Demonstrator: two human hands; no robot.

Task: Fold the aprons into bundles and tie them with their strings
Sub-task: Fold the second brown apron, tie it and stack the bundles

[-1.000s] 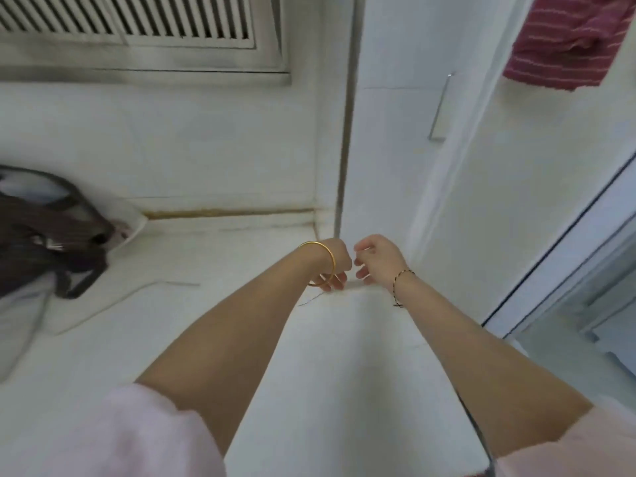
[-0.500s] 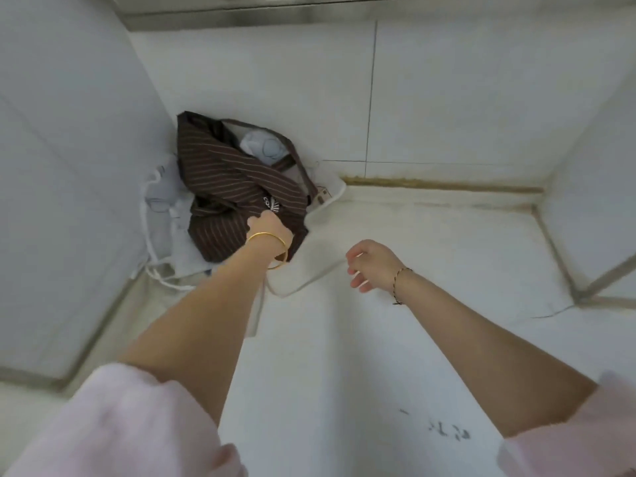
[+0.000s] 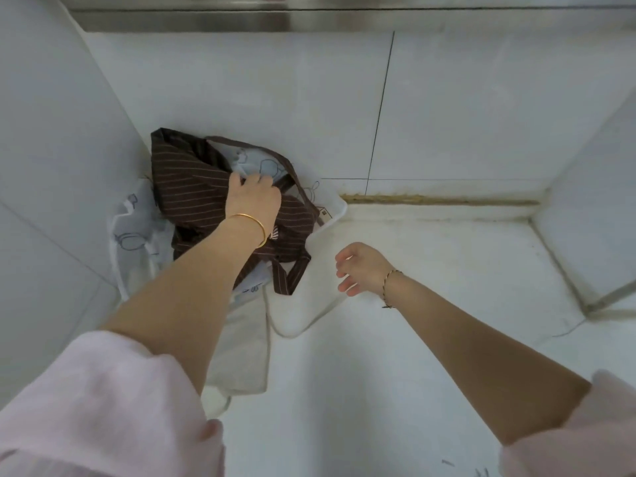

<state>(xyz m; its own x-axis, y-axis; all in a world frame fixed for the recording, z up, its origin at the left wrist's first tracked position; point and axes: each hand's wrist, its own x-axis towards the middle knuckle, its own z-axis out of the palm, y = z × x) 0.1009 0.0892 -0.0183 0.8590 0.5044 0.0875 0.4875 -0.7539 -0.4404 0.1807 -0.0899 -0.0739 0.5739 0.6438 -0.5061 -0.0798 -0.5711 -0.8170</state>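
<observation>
A crumpled brown pinstriped apron lies heaped in the back left corner of a white counter. Under and around it lies a white apron with blue line drawings; its white cloth trails toward me and a white string loops across the counter. My left hand, with a gold bangle, rests on top of the brown apron, fingers closing into the fabric. My right hand hovers just right of the heap, fingers loosely spread, holding nothing.
White tiled walls close the counter in at the back, left and right. A metal ledge runs along the top. A brownish seam marks the back edge. A metal strip sits at the right corner.
The view swung from the right corner to the left one. My left hand reached farther onto the brown apron, from its near edge to its top. My right hand stayed beside the heap.
</observation>
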